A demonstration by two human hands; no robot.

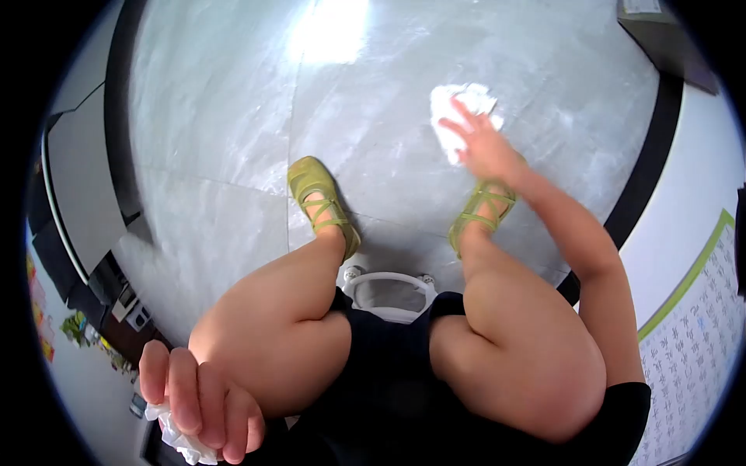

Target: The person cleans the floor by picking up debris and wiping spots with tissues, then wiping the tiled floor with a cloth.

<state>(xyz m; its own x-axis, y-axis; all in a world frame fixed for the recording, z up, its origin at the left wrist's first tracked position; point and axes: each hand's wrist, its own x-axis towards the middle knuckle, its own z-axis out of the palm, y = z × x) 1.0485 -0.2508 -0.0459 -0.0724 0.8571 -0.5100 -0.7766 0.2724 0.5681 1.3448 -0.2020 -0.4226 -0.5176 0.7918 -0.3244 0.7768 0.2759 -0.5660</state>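
Note:
On the grey tiled floor, my right hand (489, 151) presses down on a spread white tissue (446, 116), its fingers apart. The tissue lies beyond the green shoe (486, 206) on the right. At the lower left, my left hand (203, 400) is raised close to the camera with its fingers curled round a crumpled white tissue (186, 444). Part of that tissue sticks out below the fingers.
Between my legs is a white curved handle (388, 276) with small wheels. The other green shoe (315, 194) stands left of it. A grey box (670, 43) is at the upper right, a written sheet (691, 349) at the right, and dark furniture (58, 248) at the left.

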